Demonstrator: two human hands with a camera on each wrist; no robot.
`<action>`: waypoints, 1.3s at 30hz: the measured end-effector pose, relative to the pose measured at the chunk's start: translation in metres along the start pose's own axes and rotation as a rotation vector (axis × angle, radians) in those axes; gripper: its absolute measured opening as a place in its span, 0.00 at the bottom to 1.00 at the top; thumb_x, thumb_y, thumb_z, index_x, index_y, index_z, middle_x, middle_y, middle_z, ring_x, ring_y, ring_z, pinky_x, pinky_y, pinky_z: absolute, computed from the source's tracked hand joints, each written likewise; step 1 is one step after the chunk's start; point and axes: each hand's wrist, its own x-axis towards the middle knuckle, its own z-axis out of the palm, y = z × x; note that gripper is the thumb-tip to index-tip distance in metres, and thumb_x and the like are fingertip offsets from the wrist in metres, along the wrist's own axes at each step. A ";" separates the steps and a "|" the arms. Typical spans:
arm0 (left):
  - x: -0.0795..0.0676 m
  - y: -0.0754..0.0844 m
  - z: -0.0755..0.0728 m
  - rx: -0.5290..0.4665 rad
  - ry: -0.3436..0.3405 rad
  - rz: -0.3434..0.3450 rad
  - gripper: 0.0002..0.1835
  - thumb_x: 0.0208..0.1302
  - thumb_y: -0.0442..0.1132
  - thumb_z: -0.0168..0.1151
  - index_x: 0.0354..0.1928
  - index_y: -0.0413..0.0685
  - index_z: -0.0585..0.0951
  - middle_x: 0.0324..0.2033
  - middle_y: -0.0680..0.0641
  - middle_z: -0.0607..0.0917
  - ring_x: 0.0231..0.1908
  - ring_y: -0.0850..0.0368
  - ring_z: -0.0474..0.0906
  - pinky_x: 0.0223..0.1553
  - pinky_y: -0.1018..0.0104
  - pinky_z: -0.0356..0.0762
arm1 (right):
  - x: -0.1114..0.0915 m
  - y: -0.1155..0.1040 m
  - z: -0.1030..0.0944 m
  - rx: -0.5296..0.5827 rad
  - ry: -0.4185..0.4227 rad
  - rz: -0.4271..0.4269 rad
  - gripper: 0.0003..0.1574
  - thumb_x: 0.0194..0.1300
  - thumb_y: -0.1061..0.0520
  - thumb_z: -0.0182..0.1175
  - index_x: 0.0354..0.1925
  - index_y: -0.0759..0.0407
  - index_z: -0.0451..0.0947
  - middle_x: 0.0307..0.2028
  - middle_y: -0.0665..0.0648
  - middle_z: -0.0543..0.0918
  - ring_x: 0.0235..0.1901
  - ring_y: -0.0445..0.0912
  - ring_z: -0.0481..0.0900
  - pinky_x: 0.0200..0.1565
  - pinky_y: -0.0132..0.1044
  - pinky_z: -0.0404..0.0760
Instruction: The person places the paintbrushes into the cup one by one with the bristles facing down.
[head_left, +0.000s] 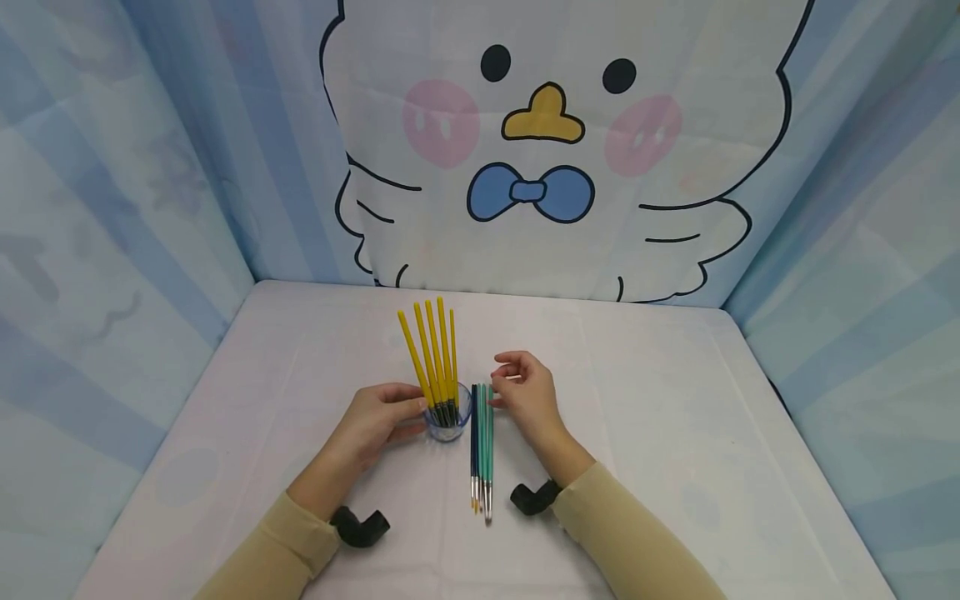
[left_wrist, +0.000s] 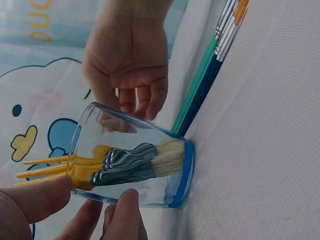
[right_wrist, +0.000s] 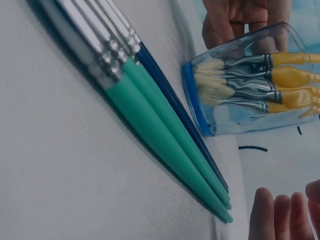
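Observation:
A clear glass cup (head_left: 447, 433) with a blue base (left_wrist: 187, 175) stands upright on the table. Several yellow-handled paintbrushes (head_left: 432, 354) lean in it, pale bristles down. My left hand (head_left: 382, 414) holds the cup from its left side, thumb near the rim and fingers along the wall. Right of the cup lie several paintbrushes side by side, teal ones (head_left: 489, 433) and dark blue ones (head_left: 474, 442), their metal ferrules toward me. My right hand (head_left: 531, 396) is beside the far handle ends of the teal brushes, fingers loosely bent, holding nothing.
A pale cloth covers the table (head_left: 645, 400). At the back hangs a curtain (head_left: 540, 250) printed with a cartoon bird, and blue striped cloth (head_left: 97, 250) closes in the sides. Black curved pieces (head_left: 362, 528) stick out at both wrists.

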 end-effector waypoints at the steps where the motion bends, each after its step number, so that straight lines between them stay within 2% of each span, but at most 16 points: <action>1: 0.000 0.000 0.000 0.000 -0.003 0.003 0.18 0.68 0.36 0.67 0.57 0.39 0.82 0.57 0.37 0.82 0.53 0.49 0.84 0.51 0.58 0.89 | -0.001 0.000 0.000 -0.013 0.005 0.007 0.23 0.65 0.66 0.60 0.59 0.64 0.77 0.41 0.62 0.82 0.39 0.59 0.84 0.38 0.46 0.92; 6: -0.001 0.001 -0.001 -0.001 -0.007 0.011 0.18 0.68 0.36 0.67 0.58 0.38 0.82 0.58 0.36 0.82 0.53 0.49 0.84 0.52 0.58 0.89 | -0.004 0.001 -0.001 -0.080 0.016 0.051 0.25 0.60 0.66 0.62 0.58 0.62 0.78 0.38 0.60 0.82 0.33 0.56 0.85 0.35 0.46 0.92; 13: 0.000 0.000 -0.001 0.001 -0.008 0.009 0.18 0.67 0.36 0.67 0.57 0.38 0.82 0.57 0.36 0.83 0.52 0.49 0.85 0.50 0.59 0.90 | -0.007 0.002 -0.003 -0.146 -0.002 0.139 0.24 0.60 0.65 0.64 0.56 0.60 0.79 0.35 0.57 0.81 0.30 0.46 0.80 0.32 0.41 0.91; 18: 0.001 -0.001 -0.001 0.006 -0.003 0.009 0.17 0.67 0.36 0.67 0.57 0.39 0.83 0.57 0.37 0.83 0.52 0.49 0.85 0.50 0.59 0.90 | -0.008 0.003 -0.004 -0.204 -0.015 0.194 0.22 0.61 0.65 0.66 0.55 0.60 0.79 0.34 0.57 0.81 0.28 0.46 0.80 0.29 0.37 0.90; 22: 0.002 -0.001 0.000 0.012 0.001 0.011 0.17 0.67 0.36 0.67 0.56 0.40 0.83 0.56 0.37 0.83 0.51 0.49 0.85 0.50 0.59 0.90 | -0.011 0.003 -0.003 -0.314 -0.032 0.221 0.21 0.61 0.63 0.68 0.53 0.57 0.79 0.34 0.57 0.81 0.25 0.46 0.81 0.27 0.34 0.88; 28: 0.001 0.000 0.000 0.011 -0.002 0.009 0.17 0.67 0.36 0.67 0.56 0.39 0.83 0.57 0.37 0.83 0.52 0.48 0.85 0.50 0.58 0.90 | -0.015 0.001 -0.001 -0.458 -0.047 0.243 0.21 0.59 0.62 0.70 0.51 0.55 0.78 0.33 0.56 0.82 0.20 0.45 0.81 0.23 0.32 0.85; 39: 0.001 0.001 0.001 0.007 0.008 0.001 0.17 0.67 0.37 0.68 0.56 0.40 0.84 0.57 0.38 0.83 0.50 0.50 0.85 0.49 0.59 0.90 | -0.020 -0.006 -0.001 -0.556 -0.093 0.235 0.20 0.58 0.61 0.71 0.48 0.58 0.78 0.24 0.54 0.84 0.17 0.46 0.81 0.22 0.34 0.77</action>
